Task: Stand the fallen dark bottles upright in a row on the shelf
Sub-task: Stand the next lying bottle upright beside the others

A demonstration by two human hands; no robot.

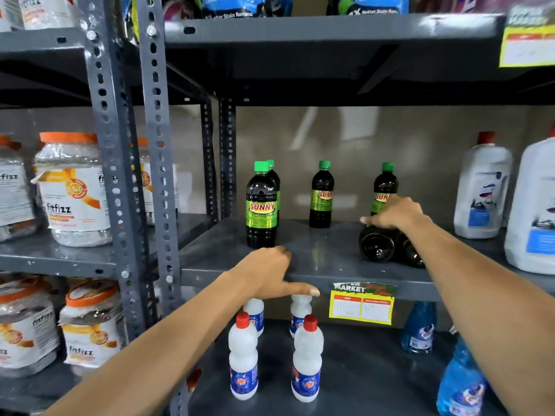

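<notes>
Dark bottles with green caps and green SUNNY labels stand upright on the grey middle shelf (pixel 315 259): one at the front left (pixel 260 205) with another just behind it, one in the middle (pixel 322 195), one at the right (pixel 386 187). Two dark bottles lie on their sides, bases toward me: one (pixel 377 246) and a second (pixel 413 253) partly hidden by my right arm. My right hand (pixel 393 214) rests on top of the left fallen bottle, fingers curled over it. My left hand (pixel 270 271) grips the shelf's front edge, thumb pointing right.
Large white jugs (pixel 480 190) stand at the shelf's right end. White bottles with red caps (pixel 306 358) and blue spray bottles (pixel 419 328) fill the shelf below. Orange-lidded jars (pixel 72 190) sit on the left rack beyond the grey posts (pixel 157 163). A yellow price tag (pixel 360 304) hangs on the edge.
</notes>
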